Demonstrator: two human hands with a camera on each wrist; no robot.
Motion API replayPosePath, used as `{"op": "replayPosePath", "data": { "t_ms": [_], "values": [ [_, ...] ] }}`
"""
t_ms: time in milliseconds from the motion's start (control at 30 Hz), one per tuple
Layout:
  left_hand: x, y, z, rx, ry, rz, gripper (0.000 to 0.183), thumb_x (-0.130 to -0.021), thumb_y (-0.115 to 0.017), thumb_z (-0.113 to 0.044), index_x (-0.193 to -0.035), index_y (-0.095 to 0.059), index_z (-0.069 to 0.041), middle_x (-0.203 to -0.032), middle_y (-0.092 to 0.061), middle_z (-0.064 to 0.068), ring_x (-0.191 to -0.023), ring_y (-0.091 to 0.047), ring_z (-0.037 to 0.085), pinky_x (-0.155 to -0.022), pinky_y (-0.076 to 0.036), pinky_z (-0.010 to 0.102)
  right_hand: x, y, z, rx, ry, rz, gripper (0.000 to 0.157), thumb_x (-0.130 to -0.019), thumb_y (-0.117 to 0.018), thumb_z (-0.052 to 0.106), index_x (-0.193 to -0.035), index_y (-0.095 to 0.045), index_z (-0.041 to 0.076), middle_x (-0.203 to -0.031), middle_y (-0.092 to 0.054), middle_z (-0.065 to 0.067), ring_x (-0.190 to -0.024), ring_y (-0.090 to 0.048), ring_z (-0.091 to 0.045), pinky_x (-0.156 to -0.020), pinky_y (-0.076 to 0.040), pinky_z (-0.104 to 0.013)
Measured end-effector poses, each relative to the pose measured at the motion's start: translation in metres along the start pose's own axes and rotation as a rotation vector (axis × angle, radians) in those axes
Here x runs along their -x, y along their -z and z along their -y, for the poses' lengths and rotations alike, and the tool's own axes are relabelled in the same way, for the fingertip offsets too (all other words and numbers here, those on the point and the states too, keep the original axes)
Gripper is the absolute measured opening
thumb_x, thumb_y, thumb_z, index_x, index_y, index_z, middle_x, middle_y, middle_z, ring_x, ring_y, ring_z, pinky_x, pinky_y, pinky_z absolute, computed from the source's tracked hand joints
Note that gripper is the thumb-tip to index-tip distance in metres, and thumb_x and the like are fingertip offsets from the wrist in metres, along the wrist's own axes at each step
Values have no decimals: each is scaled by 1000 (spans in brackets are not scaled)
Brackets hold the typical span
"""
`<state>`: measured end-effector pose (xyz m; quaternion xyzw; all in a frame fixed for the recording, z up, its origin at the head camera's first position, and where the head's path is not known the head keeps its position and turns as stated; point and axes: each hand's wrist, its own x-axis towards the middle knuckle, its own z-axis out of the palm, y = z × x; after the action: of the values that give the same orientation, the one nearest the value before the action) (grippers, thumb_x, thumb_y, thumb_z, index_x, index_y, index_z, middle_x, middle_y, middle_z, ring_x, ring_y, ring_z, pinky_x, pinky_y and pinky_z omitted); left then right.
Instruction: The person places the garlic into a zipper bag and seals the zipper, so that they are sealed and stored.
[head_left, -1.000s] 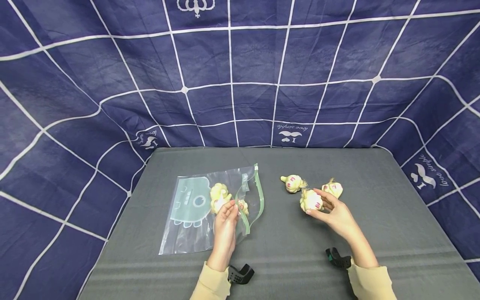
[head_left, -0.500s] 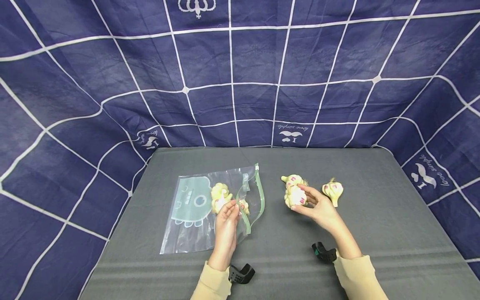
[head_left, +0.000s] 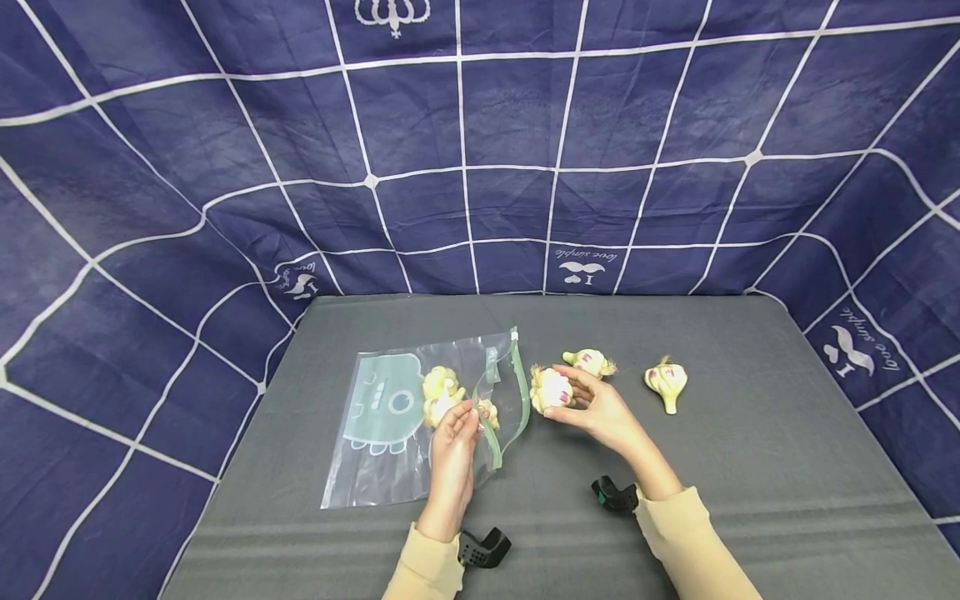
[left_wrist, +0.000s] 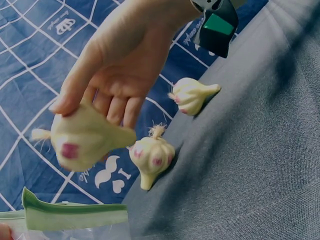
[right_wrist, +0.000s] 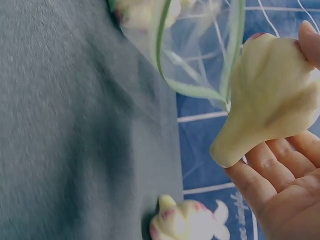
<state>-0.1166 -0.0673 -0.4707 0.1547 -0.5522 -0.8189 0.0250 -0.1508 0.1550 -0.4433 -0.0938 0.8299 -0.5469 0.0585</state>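
My right hand (head_left: pixel 606 414) grips a garlic bulb (head_left: pixel 551 391) between thumb and fingers, just right of the bag's mouth. In the right wrist view this garlic bulb (right_wrist: pixel 270 90) has its stem pointing down and left, close to the green zip edge (right_wrist: pixel 192 90). With thumb and fingertips my left hand (head_left: pixel 452 446) pinches the near lip of the clear zip bag (head_left: pixel 341 479), whose mouth gapes to the right. Inside the bag lie several garlic bulbs (head_left: pixel 441 392), partly covered by my left hand, one of them (head_left: pixel 489 414) near the opening.
Two more garlic bulbs rest on the grey cloth: one (head_left: pixel 591 362) just behind my right hand, the other (head_left: pixel 666 382) farther right. A blue curtain with white lines (head_left: pixel 510 200) stands along the back and both sides of the table (head_left: pixel 750 333).
My right hand has carried its garlic bulb leftward from near the two loose bulbs to the bag's mouth. The left hand and the bag have stayed in place.
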Motion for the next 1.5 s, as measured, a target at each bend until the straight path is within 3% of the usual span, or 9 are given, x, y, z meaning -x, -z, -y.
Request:
{"op": "replayPosePath", "data": {
  "t_ms": [267,633,1500],
  "values": [
    [0,1,0,-6,-2,-1,20,-97,-53,-1,-115,-54,6,-89,-58,-3,-81,-57,4,-76,-47,18,-9,-23,2,-69,7,48,68,-79,-82,17,-139,-52,3,-141,-54,-20,-126,-55,-38,-106,-43,-51],
    [1,1,0,-5,-4,17,22,-98,-53,-2,-118,-52,7,-91,-61,-1,-86,-62,7,-78,-48,19,-19,-43,4,-83,18,75,70,-78,-84,18,-138,-53,3,-138,-57,-20,-123,-58,-36,-103,-47,-49],
    [1,1,-1,13,0,21,25,-99,-50,-4,-122,-49,7,-93,-58,-2,-86,-60,5,-80,-48,19,-30,-63,1,-169,29,145,67,-79,-82,10,-137,-51,-3,-134,-58,-23,-122,-59,-36,-101,-48,-46]
  ]
}}
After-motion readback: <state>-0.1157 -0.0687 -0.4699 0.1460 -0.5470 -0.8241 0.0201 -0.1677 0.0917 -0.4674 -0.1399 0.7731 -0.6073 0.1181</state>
